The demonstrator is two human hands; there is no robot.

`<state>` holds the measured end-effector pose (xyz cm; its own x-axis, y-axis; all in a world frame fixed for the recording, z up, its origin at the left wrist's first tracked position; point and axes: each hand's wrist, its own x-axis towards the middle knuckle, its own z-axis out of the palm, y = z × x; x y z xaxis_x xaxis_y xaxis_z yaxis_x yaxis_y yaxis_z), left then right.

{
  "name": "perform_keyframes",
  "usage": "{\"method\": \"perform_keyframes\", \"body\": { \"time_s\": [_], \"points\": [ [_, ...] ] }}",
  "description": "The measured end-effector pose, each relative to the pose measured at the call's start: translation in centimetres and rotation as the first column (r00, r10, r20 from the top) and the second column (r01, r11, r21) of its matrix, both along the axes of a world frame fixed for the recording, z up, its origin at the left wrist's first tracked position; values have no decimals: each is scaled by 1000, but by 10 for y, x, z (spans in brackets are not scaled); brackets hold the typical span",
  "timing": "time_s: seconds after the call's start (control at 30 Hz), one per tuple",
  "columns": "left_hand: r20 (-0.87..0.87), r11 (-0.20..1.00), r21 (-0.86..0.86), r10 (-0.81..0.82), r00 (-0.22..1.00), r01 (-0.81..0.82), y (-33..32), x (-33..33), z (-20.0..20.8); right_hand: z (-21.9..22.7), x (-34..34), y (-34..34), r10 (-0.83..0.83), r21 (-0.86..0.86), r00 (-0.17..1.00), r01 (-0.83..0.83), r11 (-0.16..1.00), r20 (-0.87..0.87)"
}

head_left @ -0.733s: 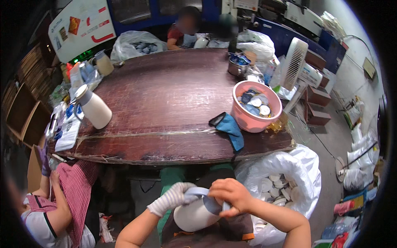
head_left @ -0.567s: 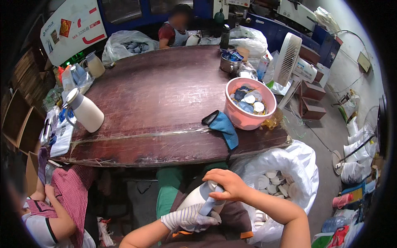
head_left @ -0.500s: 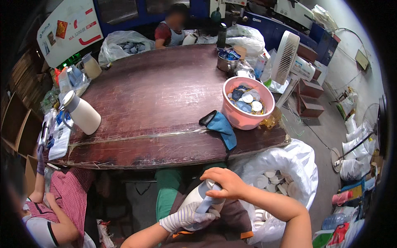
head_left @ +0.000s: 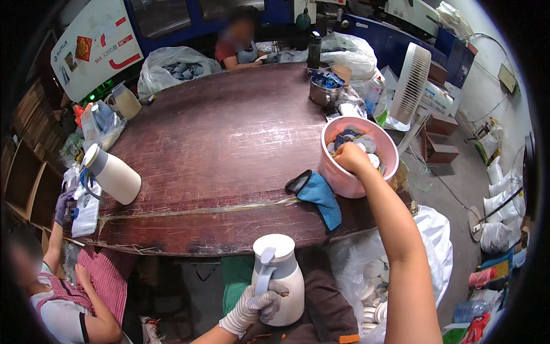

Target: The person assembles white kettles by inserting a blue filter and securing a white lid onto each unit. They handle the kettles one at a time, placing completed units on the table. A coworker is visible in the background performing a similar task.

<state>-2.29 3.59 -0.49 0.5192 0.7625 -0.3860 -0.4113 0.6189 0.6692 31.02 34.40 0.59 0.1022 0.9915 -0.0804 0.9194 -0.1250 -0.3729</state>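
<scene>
My left hand [head_left: 256, 307], in a striped white-and-grey glove, grips the grey handle of a white vacuum jug [head_left: 293, 298]. The jug stands upright over my lap, its white lid on top. My bare right hand [head_left: 350, 158] reaches into a pink bucket [head_left: 347, 182] at the table's right side. Its fingers are curled down among round white and dark grey discs [head_left: 366, 142]; the fingertips are hidden, so I cannot see what they hold. A blue cloth [head_left: 322, 198] with a black edge lies left of the bucket.
Another white jug [head_left: 120, 176] stands at the left of the brown table [head_left: 217, 143]. One person sits at the left, another at the far side. Below the table's right edge is a white sack [head_left: 431, 258] with pale discs. A white fan [head_left: 410, 83] stands at right.
My right hand has left the jug's lid and moved up and forward into the pink bucket. The jug, held by my left hand, now stands more upright, with its lid in full view.
</scene>
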Motion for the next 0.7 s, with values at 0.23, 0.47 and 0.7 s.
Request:
{"method": "perform_keyframes", "body": {
  "time_s": [0.23, 0.47, 0.7],
  "points": [
    [-32, 995, 56, 88, 996, -86, 7, 2, -14, 52, 19, -37, 106, 325, 741, 158, 933, -663],
    [-128, 927, 16, 374, 919, -375, -11, -6, -23, 31, -40, -211, -130, -111, -124, -148, 983, -984],
    [-266, 942, 189, 320, 909, -276, -25, -28, -51, -22, -130, -291, -510, -422, -228, -341, 840, -830]
  ]
}}
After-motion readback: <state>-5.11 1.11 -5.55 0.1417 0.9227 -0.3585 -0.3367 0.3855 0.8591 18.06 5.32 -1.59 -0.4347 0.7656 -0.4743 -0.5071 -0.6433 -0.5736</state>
